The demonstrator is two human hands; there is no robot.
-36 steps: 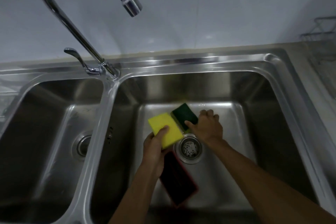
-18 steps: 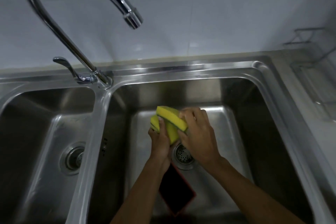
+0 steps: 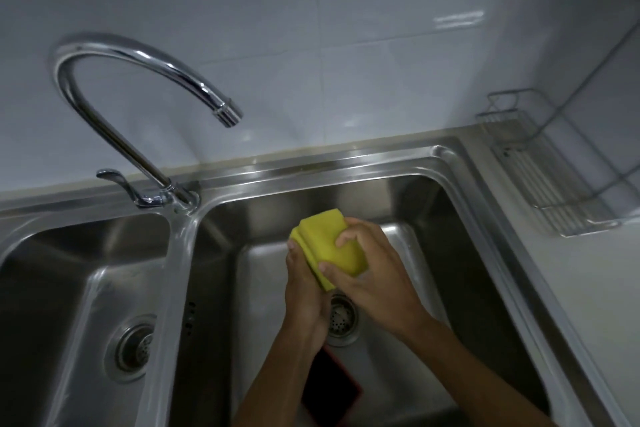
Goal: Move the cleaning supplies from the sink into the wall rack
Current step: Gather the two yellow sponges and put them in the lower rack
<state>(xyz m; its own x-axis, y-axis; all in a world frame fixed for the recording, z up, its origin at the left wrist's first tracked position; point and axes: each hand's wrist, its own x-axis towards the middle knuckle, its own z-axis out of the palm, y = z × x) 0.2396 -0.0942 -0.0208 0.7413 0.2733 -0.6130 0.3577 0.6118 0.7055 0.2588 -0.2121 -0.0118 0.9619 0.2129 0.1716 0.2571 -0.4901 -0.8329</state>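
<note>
1. Head view, the hands: both meet above the right basin of the sink (image 3: 446,163). The right hand (image 3: 374,274) is clamped over the top of two yellow sponges (image 3: 332,253) stacked face to face, fingers curled on the upper one. The left hand (image 3: 304,284) is pressed against their lower left edge, thumb on the side.

2. Head view, what has changed: a second ago the sponges were separate, one yellow in the left hand and one with its green face up under the right, low in the basin. Half a second ago they were brought together. Now the pair sits higher, level with the sink's back wall, and the view has tipped up toward the tiled wall.

3. Head view, what remains: a dark pad with a red edge (image 3: 329,392) lies on the basin floor, near the drain (image 3: 341,317) and partly under the left forearm.

4. Head view, the goal: a wire rack (image 3: 554,191) hangs on the right-hand wall above the table (image 3: 588,288), well apart from the hands. It looks empty.

5. Judgement: the gathering seems done for two items; the carry to the rack looks next, with the dark pad left for another reach.
</note>
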